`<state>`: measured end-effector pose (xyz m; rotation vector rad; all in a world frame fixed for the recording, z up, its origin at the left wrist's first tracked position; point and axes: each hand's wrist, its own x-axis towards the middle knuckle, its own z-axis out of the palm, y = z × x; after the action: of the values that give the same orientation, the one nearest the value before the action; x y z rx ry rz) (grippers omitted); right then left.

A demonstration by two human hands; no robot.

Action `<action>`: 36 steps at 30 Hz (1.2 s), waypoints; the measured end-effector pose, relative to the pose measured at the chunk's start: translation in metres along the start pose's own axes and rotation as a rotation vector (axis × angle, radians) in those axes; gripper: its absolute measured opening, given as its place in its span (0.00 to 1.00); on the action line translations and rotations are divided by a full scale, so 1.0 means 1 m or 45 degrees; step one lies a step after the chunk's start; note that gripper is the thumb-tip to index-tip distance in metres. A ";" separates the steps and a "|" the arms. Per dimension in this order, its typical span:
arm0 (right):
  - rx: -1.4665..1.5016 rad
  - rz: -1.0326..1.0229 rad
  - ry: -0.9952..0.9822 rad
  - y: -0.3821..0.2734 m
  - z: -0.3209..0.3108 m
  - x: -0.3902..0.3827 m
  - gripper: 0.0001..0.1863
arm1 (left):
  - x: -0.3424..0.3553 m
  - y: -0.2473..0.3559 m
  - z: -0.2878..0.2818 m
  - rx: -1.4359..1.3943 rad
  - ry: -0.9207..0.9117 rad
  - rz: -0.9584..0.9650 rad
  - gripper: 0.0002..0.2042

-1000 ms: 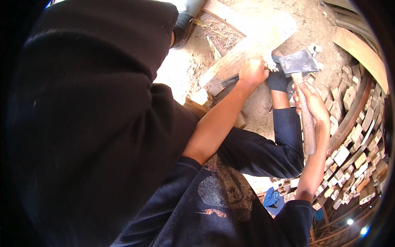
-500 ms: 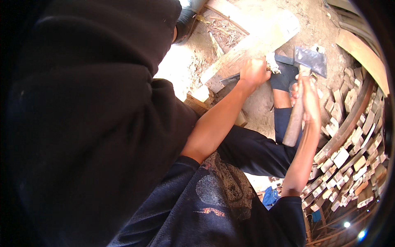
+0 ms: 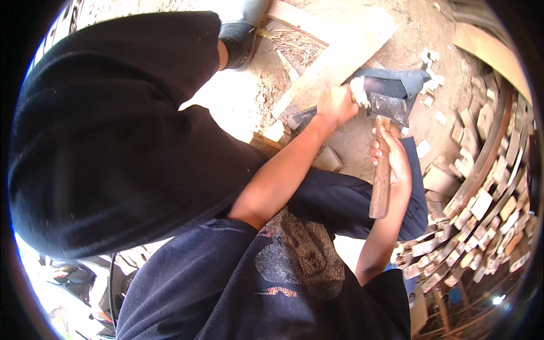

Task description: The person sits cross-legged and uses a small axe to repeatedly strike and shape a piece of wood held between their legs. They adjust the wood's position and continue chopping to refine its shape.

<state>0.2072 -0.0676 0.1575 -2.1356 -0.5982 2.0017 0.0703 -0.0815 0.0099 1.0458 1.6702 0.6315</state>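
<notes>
My left hand (image 3: 336, 106) is closed around a chisel. Its dark blade (image 3: 303, 117) sticks out on the left by the near end of a pale wooden plank (image 3: 309, 79). On the other side of the fist shows the chisel's pale, frayed handle end (image 3: 359, 92). My right hand (image 3: 392, 156) grips the wooden handle of a hatchet (image 3: 381, 190). The hatchet's broad dark metal head (image 3: 389, 109) is just right of the frayed end; I cannot tell whether they touch. Behind the head is my foot in a dark sandal (image 3: 416, 82).
Stacked wood offcuts (image 3: 481, 204) rise along the right side. White chips (image 3: 433, 76) lie on the dirt floor beyond my right foot. A small wood block (image 3: 328, 160) lies below my left forearm. My other foot (image 3: 237, 39) rests at the upper left, near wood shavings (image 3: 297, 45).
My right hand has swung the hatchet left, bringing its head close to the chisel's frayed end. My left hand keeps its hold, and the view has shifted a little.
</notes>
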 end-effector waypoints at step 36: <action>-0.294 -0.773 -0.205 -0.009 0.001 -0.019 0.12 | 0.045 -0.003 -0.034 -0.681 0.503 0.563 0.10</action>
<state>0.2042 -0.0674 0.1785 -1.6140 -1.3671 1.8180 0.0332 -0.0411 -0.0025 0.9291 1.4606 1.5629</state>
